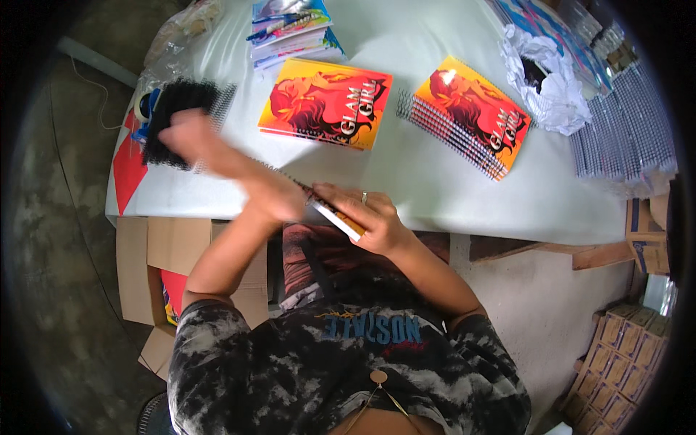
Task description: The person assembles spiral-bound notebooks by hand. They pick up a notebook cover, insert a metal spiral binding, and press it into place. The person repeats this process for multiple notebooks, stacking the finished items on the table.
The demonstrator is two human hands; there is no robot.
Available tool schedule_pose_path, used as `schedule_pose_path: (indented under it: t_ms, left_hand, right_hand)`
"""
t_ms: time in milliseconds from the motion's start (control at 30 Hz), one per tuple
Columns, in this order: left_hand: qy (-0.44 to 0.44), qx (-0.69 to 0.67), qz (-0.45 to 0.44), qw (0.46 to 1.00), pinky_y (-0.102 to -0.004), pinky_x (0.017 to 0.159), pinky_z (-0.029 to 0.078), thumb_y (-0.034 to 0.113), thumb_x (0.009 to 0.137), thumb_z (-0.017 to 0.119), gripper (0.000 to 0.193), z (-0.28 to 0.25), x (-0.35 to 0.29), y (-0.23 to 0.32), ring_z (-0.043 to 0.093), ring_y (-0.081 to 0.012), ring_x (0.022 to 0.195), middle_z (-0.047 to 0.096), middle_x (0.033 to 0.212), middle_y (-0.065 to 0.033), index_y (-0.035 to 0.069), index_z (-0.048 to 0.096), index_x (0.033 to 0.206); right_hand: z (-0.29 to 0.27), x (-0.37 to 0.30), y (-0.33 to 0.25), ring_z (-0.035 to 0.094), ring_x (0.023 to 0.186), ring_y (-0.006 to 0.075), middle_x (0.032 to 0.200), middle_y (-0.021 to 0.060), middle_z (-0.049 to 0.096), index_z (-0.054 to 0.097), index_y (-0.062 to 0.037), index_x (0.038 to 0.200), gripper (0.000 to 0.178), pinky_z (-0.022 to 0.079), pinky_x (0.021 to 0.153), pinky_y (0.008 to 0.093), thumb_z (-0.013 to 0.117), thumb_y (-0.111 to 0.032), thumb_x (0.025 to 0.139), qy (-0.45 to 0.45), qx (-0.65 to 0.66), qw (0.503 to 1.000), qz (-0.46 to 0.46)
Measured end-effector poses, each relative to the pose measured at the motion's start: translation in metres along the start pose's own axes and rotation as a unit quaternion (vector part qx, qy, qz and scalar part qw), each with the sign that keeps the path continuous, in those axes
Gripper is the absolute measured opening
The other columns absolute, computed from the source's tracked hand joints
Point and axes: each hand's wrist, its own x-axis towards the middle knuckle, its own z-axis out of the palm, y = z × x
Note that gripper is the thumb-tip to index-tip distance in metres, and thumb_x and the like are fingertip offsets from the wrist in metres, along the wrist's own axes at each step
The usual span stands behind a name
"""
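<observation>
My right hand (373, 221) grips a thin notebook or pad (339, 217) with a white edge and orange cover, tilted above the table's near edge. A spiral binding coil (279, 172) sticks out from its far end, running behind my left forearm. My left hand (192, 138) is smeared by motion over a pile of black spiral coils (167, 109); its fingers cannot be made out. Beyond my hands lies a stack of red and orange notebooks (319, 101). Farther right, a fanned stack of spiral-bound notebooks (471, 109) has the same cover.
A pale cloth covers the table (435, 206). At the back stand a pile of booklets (293, 43) with pens on top and crumpled white plastic (547, 87). Bundled coils (623, 130) lie at the right. A tape roll (148, 105) sits left, above an open cardboard box (177, 243).
</observation>
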Motion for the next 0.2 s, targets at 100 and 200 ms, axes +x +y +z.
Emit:
schedule_pose_path:
  t_ms: [100, 200]
  left_hand:
    - [-0.094, 0.021, 0.036, 0.995, -0.0571, 0.105, 0.011, 0.079, 0.068, 0.046, 0.107, -0.001, -0.006, 0.001, 0.021, -0.0417, 0.129, 0.022, 0.138, -0.0270, -0.001, 0.023, 0.136]
    - [-0.076, 0.039, 0.067, 0.994, -0.0634, 0.102, -0.001, 0.084, 0.066, 0.037, 0.116, -0.007, -0.016, 0.003, 0.009, -0.0407, 0.136, 0.003, 0.147, -0.0259, 0.004, 0.004, 0.144]
  right_hand:
    - [-0.008, 0.002, 0.006, 0.065, 0.092, 0.0275, 0.106, 0.0145, 0.064, 0.061, 0.0016, 0.109, 0.034, 0.053, 0.077, 0.0330, 0.064, 0.000, 0.075, 0.026, 0.018, 0.999, 0.034]
    - [-0.009, 0.004, 0.011, 0.065, 0.094, 0.0253, 0.107, 0.0134, 0.064, 0.061, 0.0007, 0.111, 0.036, 0.052, 0.078, 0.0330, 0.065, 0.000, 0.075, -0.009, -0.016, 0.999, -0.034]
